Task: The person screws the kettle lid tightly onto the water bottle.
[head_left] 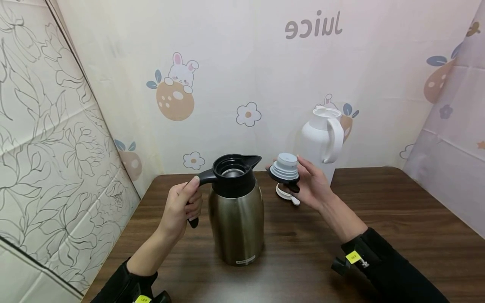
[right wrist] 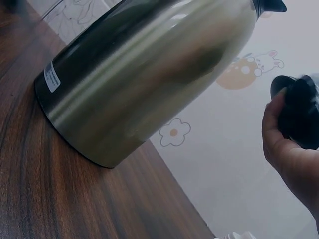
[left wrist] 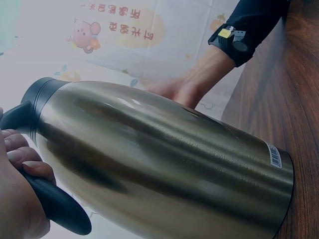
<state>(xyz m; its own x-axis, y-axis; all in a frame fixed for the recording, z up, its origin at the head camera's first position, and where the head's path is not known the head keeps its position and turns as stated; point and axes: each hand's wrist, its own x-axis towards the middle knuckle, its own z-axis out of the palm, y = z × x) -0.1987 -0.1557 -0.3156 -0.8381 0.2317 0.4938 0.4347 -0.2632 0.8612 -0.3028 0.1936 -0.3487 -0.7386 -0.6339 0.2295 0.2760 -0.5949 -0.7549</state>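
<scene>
Your left hand (head_left: 182, 208) is wrapping its grip around the black handle (head_left: 201, 179) of the steel flask (head_left: 236, 219) standing on the tabletop (head_left: 398, 219), while your right hand (head_left: 312, 185) is gripping the lifted-out stopper (head_left: 285, 168) just beside the open mouth. The polished wall is looking rigid, slick and probably weighty, so the handle is likely your safest hold. The fill level is staying hidden, and the small white piece (head_left: 286, 195) under your right hand is hard to identify.

The jug (head_left: 236, 221) is showing brushed, glossy metal with a black plastic collar and handle (head_left: 206, 179). The stopper (head_left: 285, 168) is looking like matt grey plastic. The bench (head_left: 398, 219) is showing dark, smooth wood grain. The white flask (head_left: 322, 141) is gleaming like smooth plastic.
</scene>
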